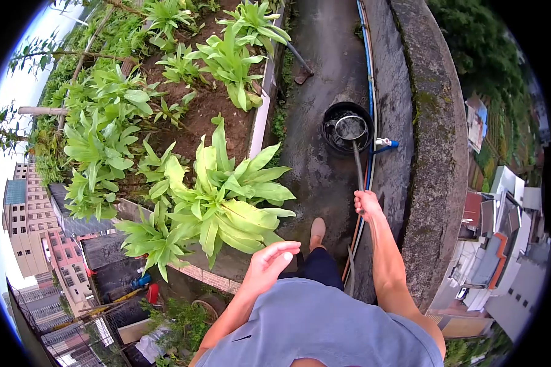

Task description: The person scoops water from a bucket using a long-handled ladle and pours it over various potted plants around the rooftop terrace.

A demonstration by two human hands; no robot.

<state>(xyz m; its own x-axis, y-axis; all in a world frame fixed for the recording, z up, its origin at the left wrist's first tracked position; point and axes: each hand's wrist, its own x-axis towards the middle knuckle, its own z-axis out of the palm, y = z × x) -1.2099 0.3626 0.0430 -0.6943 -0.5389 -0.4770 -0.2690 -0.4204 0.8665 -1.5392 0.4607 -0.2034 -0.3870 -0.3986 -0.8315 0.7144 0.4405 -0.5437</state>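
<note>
My right hand (pixel 368 205) is wrapped round the handle of a long ladle (pixel 358 162). The ladle's round scoop is inside a black bucket (pixel 329 138) that holds water and stands on the wet concrete path. My left hand (pixel 270 262) is raised in front of my body, beside the big leafy plant (pixel 217 208). Its fingers point to the right, and the thumb lies near them; nothing shows in it.
Blue and orange hoses (pixel 370 73) run along the path to a tap (pixel 386 144). A mossy concrete wall (pixel 431 122) stands at the right. A hoe (pixel 302 74) lies by the edge of the planted bed (pixel 214 92). My foot (pixel 318 230) is on the path.
</note>
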